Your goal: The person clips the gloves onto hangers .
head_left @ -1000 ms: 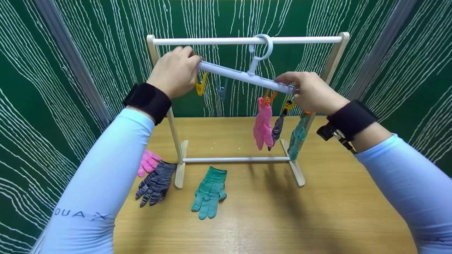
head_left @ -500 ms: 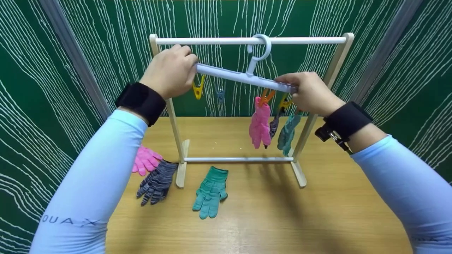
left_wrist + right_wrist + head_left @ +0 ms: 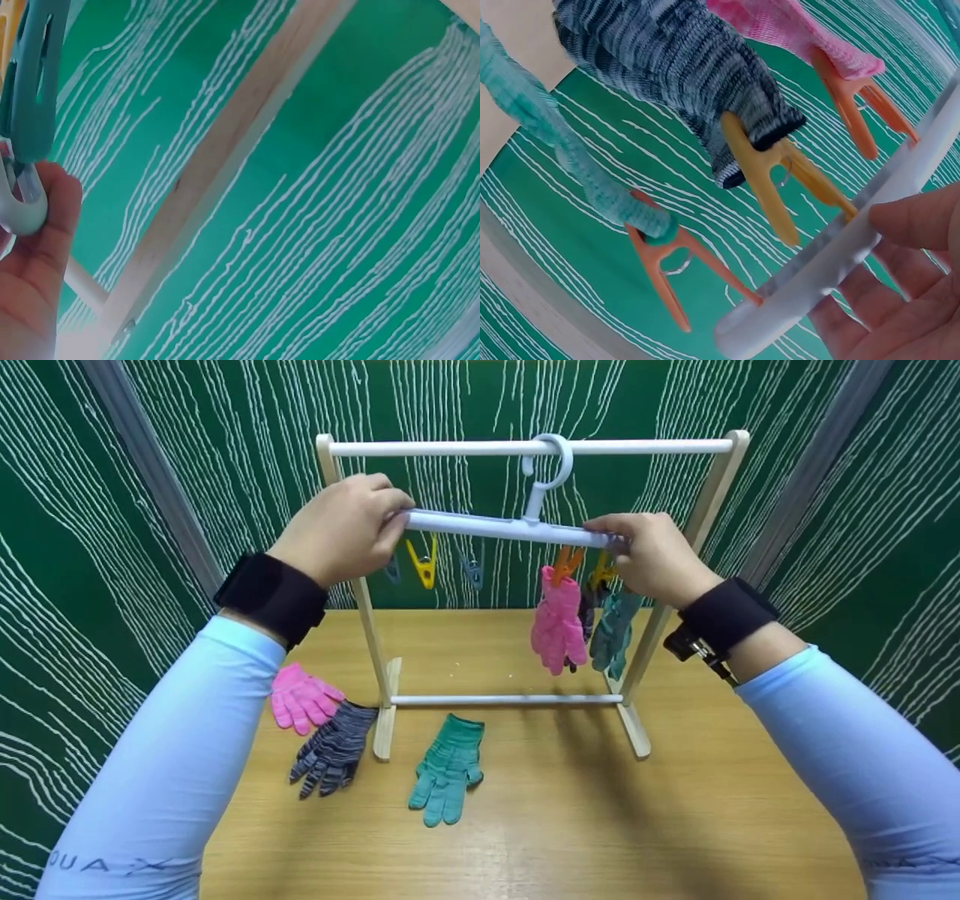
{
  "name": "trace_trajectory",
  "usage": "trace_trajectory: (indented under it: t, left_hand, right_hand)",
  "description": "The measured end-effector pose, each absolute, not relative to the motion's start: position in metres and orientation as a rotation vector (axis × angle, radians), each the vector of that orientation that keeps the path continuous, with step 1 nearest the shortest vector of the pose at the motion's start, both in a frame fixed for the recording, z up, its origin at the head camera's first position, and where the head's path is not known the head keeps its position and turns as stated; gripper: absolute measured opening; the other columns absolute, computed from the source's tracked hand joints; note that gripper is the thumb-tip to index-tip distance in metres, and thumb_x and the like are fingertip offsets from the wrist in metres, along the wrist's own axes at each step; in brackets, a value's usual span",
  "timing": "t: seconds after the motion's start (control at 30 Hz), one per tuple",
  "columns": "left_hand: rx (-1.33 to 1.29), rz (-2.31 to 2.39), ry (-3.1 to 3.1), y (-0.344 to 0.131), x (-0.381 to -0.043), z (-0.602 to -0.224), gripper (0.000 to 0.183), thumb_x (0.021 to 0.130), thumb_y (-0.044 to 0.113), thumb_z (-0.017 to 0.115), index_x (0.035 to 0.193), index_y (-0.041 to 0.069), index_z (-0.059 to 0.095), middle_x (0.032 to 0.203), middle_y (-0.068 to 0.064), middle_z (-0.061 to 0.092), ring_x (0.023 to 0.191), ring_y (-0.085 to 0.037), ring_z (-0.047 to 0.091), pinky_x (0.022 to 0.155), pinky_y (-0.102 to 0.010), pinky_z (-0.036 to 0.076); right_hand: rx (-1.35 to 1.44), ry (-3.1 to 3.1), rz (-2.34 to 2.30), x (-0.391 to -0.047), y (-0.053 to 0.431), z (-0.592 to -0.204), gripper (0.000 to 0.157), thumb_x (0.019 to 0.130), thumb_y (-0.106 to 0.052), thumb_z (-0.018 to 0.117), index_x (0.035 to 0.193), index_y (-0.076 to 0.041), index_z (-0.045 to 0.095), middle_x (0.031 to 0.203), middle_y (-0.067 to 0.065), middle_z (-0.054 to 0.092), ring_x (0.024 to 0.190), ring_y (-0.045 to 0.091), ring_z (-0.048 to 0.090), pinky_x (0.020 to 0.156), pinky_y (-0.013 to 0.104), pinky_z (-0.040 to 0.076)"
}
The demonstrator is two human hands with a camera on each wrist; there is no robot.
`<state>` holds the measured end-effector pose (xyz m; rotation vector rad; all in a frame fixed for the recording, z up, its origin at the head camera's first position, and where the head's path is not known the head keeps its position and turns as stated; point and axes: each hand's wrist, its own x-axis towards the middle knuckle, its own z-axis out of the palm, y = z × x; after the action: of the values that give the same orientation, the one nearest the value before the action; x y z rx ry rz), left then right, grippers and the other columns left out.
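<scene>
My left hand [image 3: 349,529] grips the left end of a pale clip hanger [image 3: 480,523], whose hook [image 3: 564,465] loops over a rack's top rail. At the other end, my right hand [image 3: 656,555] pinches the bar between thumb and fingers. The bar slopes slightly down to the right. From its right half hang a pink glove [image 3: 557,622], a dark striped glove [image 3: 675,67] and a green glove [image 3: 613,634], clipped by orange and yellow clothespins [image 3: 761,180]. On the left half, a yellow clothespin [image 3: 424,564] and blue ones [image 3: 472,572] hold nothing.
The wooden rack [image 3: 720,487] stands on a table [image 3: 540,825] before a green wall [image 3: 480,401] with white lines. By its left foot lie another pink glove [image 3: 304,699] and a dark striped glove [image 3: 335,750]. Another green glove [image 3: 448,772] lies in front.
My left hand has moved down and left with its end of the hanger, so the bar slopes less. The clipped gloves have swung a little, and my right hand keeps its hold.
</scene>
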<state>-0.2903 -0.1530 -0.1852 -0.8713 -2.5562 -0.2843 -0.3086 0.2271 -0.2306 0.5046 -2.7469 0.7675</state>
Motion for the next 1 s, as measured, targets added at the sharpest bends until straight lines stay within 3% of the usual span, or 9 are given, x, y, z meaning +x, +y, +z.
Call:
trace_trajectory:
  t: [0.1,0.23,0.33,0.47,0.63,0.77,0.87,1.0]
  left_hand:
    - [-0.898,-0.331,-2.552,-0.156,-0.286,-0.186,0.033,0.112,0.017,0.056,0.132,-0.003,0.073,0.116,-0.017,0.073,0.099,-0.030,0.063,0.093,-0.045,0.060]
    - [-0.929,-0.372,-2.528,-0.158,-0.279,-0.187,0.031,0.111,0.016,0.059,0.130,-0.002,0.074,0.115,-0.017,0.075,0.097,-0.029,0.065,0.090,-0.043,0.061]
    - [-0.958,-0.417,-2.507,-0.158,-0.273,-0.188,0.029,0.110,0.015,0.061,0.129,-0.002,0.075,0.117,-0.017,0.076,0.099,-0.030,0.068,0.092,-0.044,0.062]
    - [-1.025,-0.524,-2.471,-0.158,-0.267,-0.190,0.026,0.107,0.011,0.066,0.127,-0.003,0.076,0.119,-0.018,0.078,0.099,-0.030,0.072,0.095,-0.045,0.063]
    - [-1.123,-0.644,-2.372,-0.157,-0.266,-0.198,0.024,0.104,0.005,0.069,0.125,-0.005,0.077,0.119,-0.021,0.079,0.094,-0.030,0.073,0.087,-0.043,0.063]
    - [-1.160,-0.677,-2.325,-0.156,-0.264,-0.203,0.024,0.103,0.005,0.071,0.124,-0.006,0.077,0.119,-0.022,0.079,0.099,-0.033,0.072,0.089,-0.045,0.061]
    - [-1.174,-0.675,-2.312,-0.154,-0.261,-0.205,0.025,0.103,0.006,0.072,0.124,-0.006,0.077,0.119,-0.022,0.079,0.103,-0.034,0.072,0.093,-0.046,0.062]
    - [-1.178,-0.672,-2.300,-0.150,-0.256,-0.208,0.025,0.103,0.007,0.073,0.125,-0.005,0.077,0.121,-0.021,0.079,0.104,-0.034,0.072,0.094,-0.046,0.063]
  right_hand:
    - [0.502,-2.727,0.761,-0.311,0.226,-0.233,0.052,0.100,0.012,0.053,0.147,-0.007,0.068,0.137,0.023,0.073,0.108,0.037,0.066,0.080,0.037,0.058]
    - [0.532,-2.700,0.739,-0.314,0.225,-0.236,0.046,0.106,0.006,0.054,0.148,-0.006,0.067,0.138,0.024,0.073,0.111,0.039,0.067,0.093,0.051,0.062]
    - [0.556,-2.679,0.743,-0.317,0.225,-0.239,0.042,0.109,0.001,0.054,0.149,-0.005,0.065,0.141,0.024,0.071,0.118,0.041,0.068,0.103,0.059,0.058]
    - [0.562,-2.673,0.764,-0.319,0.225,-0.242,0.041,0.113,-0.008,0.051,0.153,-0.005,0.061,0.147,0.022,0.067,0.119,0.039,0.068,0.103,0.057,0.057]
    - [0.560,-2.689,0.761,-0.323,0.225,-0.242,0.043,0.116,-0.012,0.047,0.158,-0.006,0.056,0.152,0.022,0.064,0.116,0.037,0.066,0.101,0.055,0.057]
    - [0.566,-2.686,0.752,-0.324,0.226,-0.243,0.045,0.114,-0.008,0.048,0.158,-0.004,0.054,0.160,0.023,0.056,0.133,0.043,0.063,0.114,0.059,0.053]
    - [0.565,-2.678,0.764,-0.324,0.226,-0.243,0.046,0.113,-0.005,0.050,0.158,-0.003,0.054,0.165,0.023,0.050,0.148,0.046,0.053,0.121,0.061,0.045]
    - [0.570,-2.655,0.782,-0.323,0.226,-0.245,0.049,0.109,0.002,0.054,0.158,-0.003,0.054,0.167,0.023,0.048,0.154,0.046,0.046,0.125,0.060,0.040]
